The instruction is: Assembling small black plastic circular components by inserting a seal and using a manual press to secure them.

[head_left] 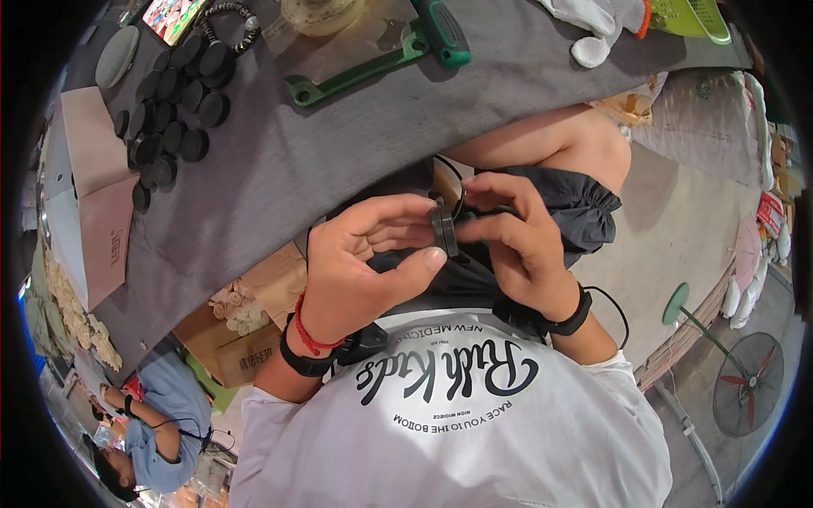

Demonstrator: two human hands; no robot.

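Both my hands meet over my lap, below the table's edge. My left hand point(360, 267) pinches a small black round disc point(444, 229) between thumb and forefinger, held on edge. From the other side my right hand point(517, 241) closes its fingertips on the same disc. A thin black ring or wire loops just behind the disc. A black band sits on each wrist, and a red cord too on the left one. Many similar black discs point(174, 102) lie stacked and scattered on the grey table cloth point(356, 127) at the far left.
A green-handled tool point(373, 55) lies on the table beside a clear glass dish point(322, 13). White gloves point(597, 21) and a phone point(174, 15) rest at the far edge. A cardboard box point(89, 195) stands left. Another person point(161, 423) sits lower left; a fan point(749, 381) stands right.
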